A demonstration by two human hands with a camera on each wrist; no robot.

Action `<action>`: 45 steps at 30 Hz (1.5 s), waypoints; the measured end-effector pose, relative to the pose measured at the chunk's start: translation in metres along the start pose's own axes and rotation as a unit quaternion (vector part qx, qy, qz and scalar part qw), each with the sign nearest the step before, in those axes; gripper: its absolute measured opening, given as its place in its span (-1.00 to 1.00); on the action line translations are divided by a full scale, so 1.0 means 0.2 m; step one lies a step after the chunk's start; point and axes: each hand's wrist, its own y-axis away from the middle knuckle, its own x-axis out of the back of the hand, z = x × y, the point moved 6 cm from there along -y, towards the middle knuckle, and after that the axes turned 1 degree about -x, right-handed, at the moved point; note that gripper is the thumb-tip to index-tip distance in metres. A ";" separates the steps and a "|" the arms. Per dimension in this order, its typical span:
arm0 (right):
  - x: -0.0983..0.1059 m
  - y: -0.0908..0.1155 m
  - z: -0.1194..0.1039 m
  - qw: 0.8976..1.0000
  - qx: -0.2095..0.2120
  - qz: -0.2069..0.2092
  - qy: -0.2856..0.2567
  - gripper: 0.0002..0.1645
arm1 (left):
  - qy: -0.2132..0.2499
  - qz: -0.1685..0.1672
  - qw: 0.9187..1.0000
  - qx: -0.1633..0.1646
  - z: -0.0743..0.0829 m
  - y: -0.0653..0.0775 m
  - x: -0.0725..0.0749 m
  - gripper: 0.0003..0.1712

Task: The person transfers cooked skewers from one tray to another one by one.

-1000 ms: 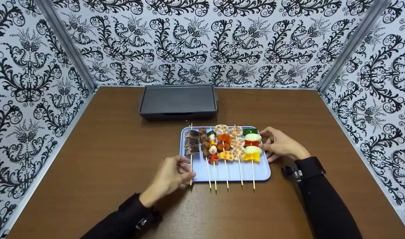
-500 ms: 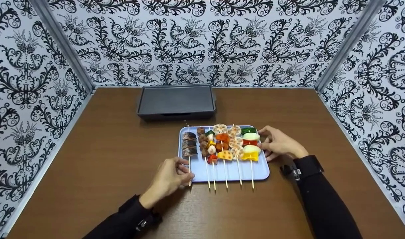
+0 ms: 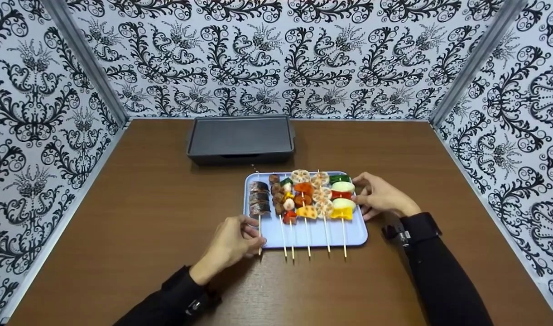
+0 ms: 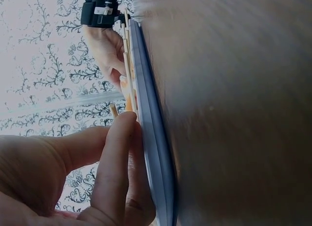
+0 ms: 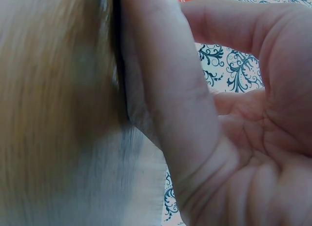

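Note:
In the head view, a light blue tray (image 3: 276,233) bears several skewers side by side, their sticks jutting over its front edge. My left hand (image 3: 233,237) pinches the bare stick of the leftmost skewer (image 3: 259,198), which carries 3 dark-skinned chunks like fish. In the left wrist view, the stick's end (image 4: 113,110) pokes out above the fingers (image 4: 114,162), close beside the tray's rim. My right hand (image 3: 385,197) grips the tray's right edge, thumb at the rim beside a skewer (image 3: 343,194) with green, white, red and yellow pieces.
Behind the tray, to the left, stands a dark grey rectangular griddle (image 3: 241,136). Between the tray's outer skewers lie skewers of brown balls (image 3: 277,194), mixed vegetables and lotus root slices (image 3: 322,194). Patterned walls (image 3: 276,59) enclose the brown table (image 3: 136,203) at the back and sides.
The leftmost skewer has shifted slightly toward me, and its chunks look turned, showing more speckled surface. The right hand stays at the tray's edge. The head view has shifted a little.

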 end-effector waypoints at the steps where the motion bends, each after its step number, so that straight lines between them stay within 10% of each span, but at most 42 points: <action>1: 0.00 0.01 -0.02 1.000 0.000 0.000 0.000 -0.31 | 0.001 0.000 1.000 -0.002 0.00 0.00 0.00 -0.50; 45: 0.01 0.07 -0.07 1.000 0.007 -0.001 -0.002 -0.28 | -0.020 -0.058 0.998 -0.014 0.05 0.01 -0.01 -0.56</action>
